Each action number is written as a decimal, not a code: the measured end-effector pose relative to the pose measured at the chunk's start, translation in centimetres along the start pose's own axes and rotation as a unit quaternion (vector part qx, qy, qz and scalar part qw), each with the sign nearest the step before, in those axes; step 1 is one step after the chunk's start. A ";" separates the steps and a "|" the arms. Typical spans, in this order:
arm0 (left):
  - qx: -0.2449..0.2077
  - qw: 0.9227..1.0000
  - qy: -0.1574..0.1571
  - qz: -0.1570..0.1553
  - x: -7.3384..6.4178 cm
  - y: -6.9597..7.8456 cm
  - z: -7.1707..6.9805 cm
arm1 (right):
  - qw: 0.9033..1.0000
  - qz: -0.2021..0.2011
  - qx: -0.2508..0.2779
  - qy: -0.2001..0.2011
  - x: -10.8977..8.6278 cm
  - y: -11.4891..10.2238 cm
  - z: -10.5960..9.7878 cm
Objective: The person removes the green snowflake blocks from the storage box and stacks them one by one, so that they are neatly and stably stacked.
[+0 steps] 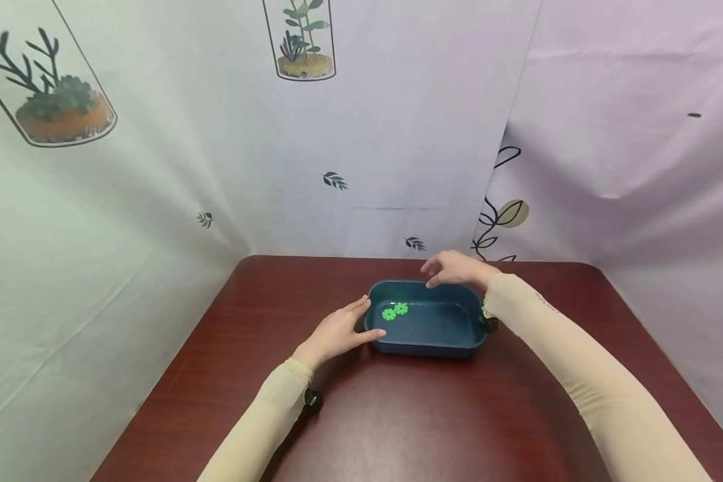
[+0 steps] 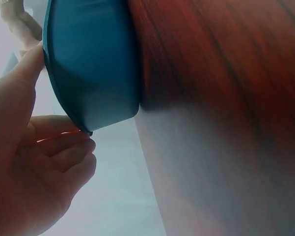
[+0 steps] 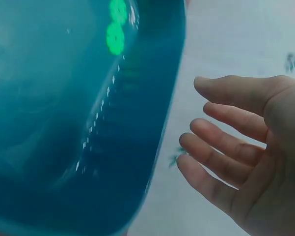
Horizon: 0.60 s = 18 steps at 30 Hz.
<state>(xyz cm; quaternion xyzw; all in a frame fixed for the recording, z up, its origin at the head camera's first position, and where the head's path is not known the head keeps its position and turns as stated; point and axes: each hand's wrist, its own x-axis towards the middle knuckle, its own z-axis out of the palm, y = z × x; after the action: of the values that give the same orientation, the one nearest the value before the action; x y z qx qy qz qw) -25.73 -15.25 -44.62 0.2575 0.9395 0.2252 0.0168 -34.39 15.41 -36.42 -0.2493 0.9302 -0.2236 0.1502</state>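
On the table sits a dark blue-green rectangular plastic basin (image 1: 430, 349) with rounded corners. Inside, toward its left end, lie two bright green notched discs (image 1: 389, 314), flower-shaped and touching each other; the right wrist view shows the green discs (image 3: 115, 38) at the top. My left hand (image 1: 336, 335) rests at the basin's left end, thumb and forefinger spread over the rim (image 2: 50, 73). Its other fingers (image 2: 76, 164) bend loosely by the rim's corner. Above the far rim is my right hand (image 1: 454, 268), its fingers (image 3: 226, 135) apart and lightly bent, nothing between them.
The reddish-brown wooden table (image 1: 397, 415) extends around the basin, with rounded far corners. Pale cloth (image 1: 397, 167) printed with plants hangs behind it and at both sides. A dark wrist device (image 1: 312, 400) sits on the left wrist, another dark device (image 1: 488, 325) on the right.
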 end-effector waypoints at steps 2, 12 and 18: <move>0.004 1.000 0.000 -0.002 -0.1 0.0 -0.1 | 1.000 -0.010 -0.011 -0.010 0.4 -0.8 0.5; 0.009 1.000 0.003 -0.003 -0.3 0.3 -0.1 | 0.997 -0.029 -0.041 -0.060 1.8 -2.2 3.0; 0.008 1.000 0.002 -0.004 -0.5 0.3 0.2 | 0.994 -0.027 -0.034 -0.095 2.4 -2.3 4.2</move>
<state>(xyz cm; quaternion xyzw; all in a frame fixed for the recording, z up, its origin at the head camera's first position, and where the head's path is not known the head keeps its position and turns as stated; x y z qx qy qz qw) -25.13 -15.17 -44.66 0.2531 0.9424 0.2183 0.0143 -33.81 10.91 -39.27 -0.2997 0.9116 -0.1710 0.2235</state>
